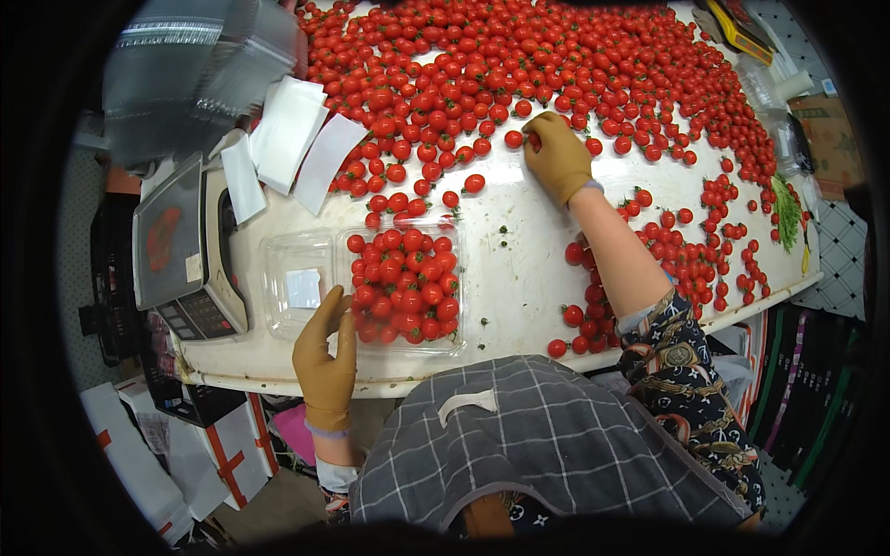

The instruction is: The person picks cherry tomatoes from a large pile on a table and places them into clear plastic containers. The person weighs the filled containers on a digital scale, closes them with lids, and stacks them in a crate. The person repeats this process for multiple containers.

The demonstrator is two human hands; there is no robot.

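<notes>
My right hand [556,156], in a tan glove, reaches to the near edge of a large spread of cherry tomatoes [514,48]. Its fingers are curled around one cherry tomato [534,141], which is partly covered by them. Near the table's front edge lies a clear plastic clamshell box [461,340], its base heaped with cherry tomatoes [403,285]. The box's lid [274,306] is folded back to the left and has a white paper square [303,288] on it. My left hand [325,361], gloved alike, is at the base's left side with thumb and fingers apart.
Left of the box stands a weighing scale [184,250]. White paper slips [288,135] and stacked clear plastic boxes [195,69] are behind it. More loose tomatoes [674,257] lie under and beyond my right forearm. Green leaves [786,212] lie at the table's right.
</notes>
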